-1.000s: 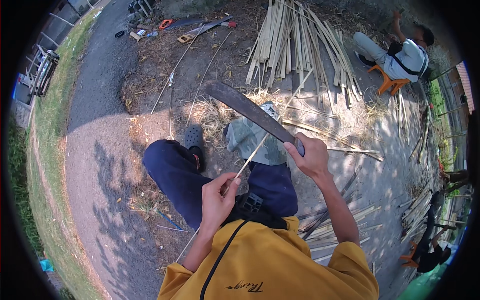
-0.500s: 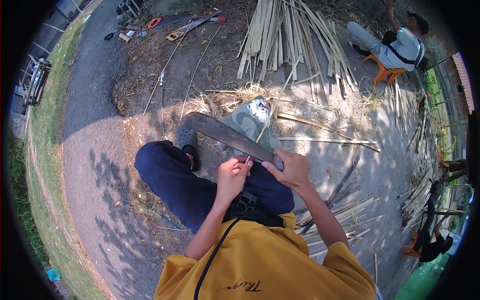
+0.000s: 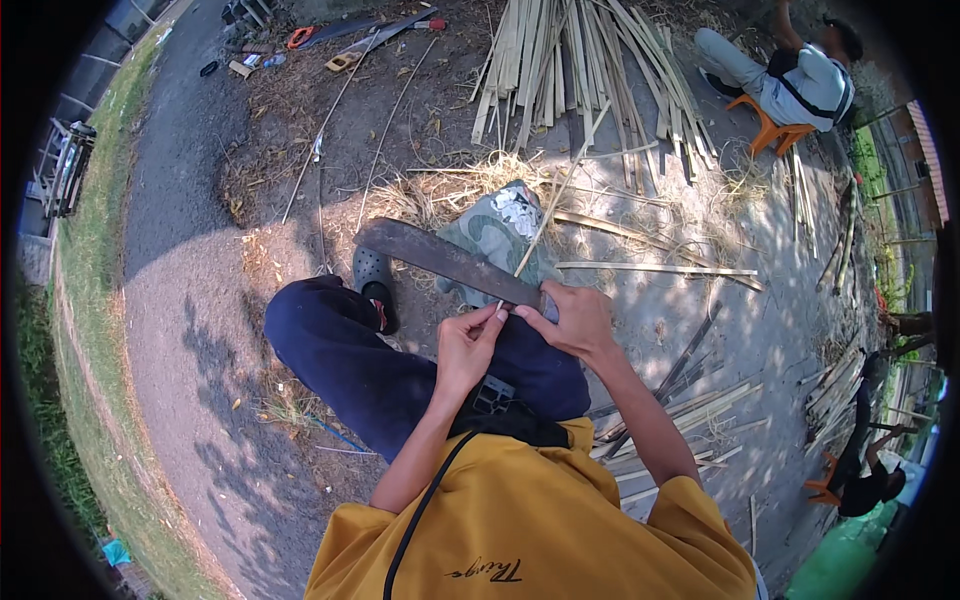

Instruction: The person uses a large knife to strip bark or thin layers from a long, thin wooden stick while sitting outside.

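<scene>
My right hand (image 3: 580,322) grips a broad, dark-bladed machete (image 3: 440,262), whose blade points to the far left across my lap. In my left hand (image 3: 468,348), a thin bamboo strip (image 3: 547,222) is pinched close to its near end. The strip passes under the blade near the handle and runs away to the far right. Beneath both lies a grey-green patterned cloth (image 3: 485,235) over my leg. The machete's handle is mostly hidden by my right fingers.
A large heap of split bamboo strips (image 3: 560,70) lies ahead, with shavings (image 3: 440,200) nearer. More strips (image 3: 690,420) are at my right. Handsaws (image 3: 380,40) rest at the far left. One person (image 3: 810,85) sits on an orange stool (image 3: 765,130); another (image 3: 870,490) sits at the right.
The machete blade has shifted slightly left, and my right hand has edged nearer along with it. My left hand still pinches the strip, its thumb now extended toward the blade.
</scene>
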The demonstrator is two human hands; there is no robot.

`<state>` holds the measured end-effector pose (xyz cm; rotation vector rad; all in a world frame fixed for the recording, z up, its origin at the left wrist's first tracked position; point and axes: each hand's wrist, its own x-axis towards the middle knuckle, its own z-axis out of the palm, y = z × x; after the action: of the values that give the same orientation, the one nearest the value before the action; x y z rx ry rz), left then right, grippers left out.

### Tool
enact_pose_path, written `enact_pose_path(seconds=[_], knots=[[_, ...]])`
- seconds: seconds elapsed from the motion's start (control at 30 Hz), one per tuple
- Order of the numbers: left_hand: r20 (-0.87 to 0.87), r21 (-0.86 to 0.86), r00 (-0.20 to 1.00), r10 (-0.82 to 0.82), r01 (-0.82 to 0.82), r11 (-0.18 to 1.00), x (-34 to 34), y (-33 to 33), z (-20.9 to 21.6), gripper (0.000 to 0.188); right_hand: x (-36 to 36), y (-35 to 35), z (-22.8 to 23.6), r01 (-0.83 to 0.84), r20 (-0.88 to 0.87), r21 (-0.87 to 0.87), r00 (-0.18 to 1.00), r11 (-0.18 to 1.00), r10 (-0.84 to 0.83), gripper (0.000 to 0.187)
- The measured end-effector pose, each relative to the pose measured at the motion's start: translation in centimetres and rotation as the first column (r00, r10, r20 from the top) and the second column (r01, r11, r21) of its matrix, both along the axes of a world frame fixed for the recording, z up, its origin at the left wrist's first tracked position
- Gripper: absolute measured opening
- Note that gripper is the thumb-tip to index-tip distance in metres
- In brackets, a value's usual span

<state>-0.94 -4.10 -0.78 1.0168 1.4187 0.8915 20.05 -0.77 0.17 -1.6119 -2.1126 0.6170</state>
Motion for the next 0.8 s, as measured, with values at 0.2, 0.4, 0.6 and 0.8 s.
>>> enact_pose_path(seconds=[0.2,0.4,0.6,0.8], knots=[[0.05,0.017,0.998,-0.035,0.034,0.999,-0.3,0.2,-0.6,0.024,-0.3,0.3,0.3,-0.026,0.045,0.003,0.999,1.0,0.026,0.058],[-0.065,0.116,0.997,0.028,-0.021,0.993,-0.8,-1.0,-0.9,0.021,-0.6,0.8,-0.6,0.072,-0.028,0.006,0.997,0.997,-0.072,0.056],[-0.031,0.068,0.999,0.041,-0.039,0.997,-0.4,-1.1,-0.1,0.021,-0.5,0.8,0.0,0.102,-0.036,-0.063,0.994,0.993,-0.104,0.056],[-0.01,0.092,1.0,-0.008,0.009,0.996,0.0,0.5,0.0,0.02,-0.5,0.2,0.6,-0.02,0.0,-0.011,1.0,1.0,0.02,0.058]])
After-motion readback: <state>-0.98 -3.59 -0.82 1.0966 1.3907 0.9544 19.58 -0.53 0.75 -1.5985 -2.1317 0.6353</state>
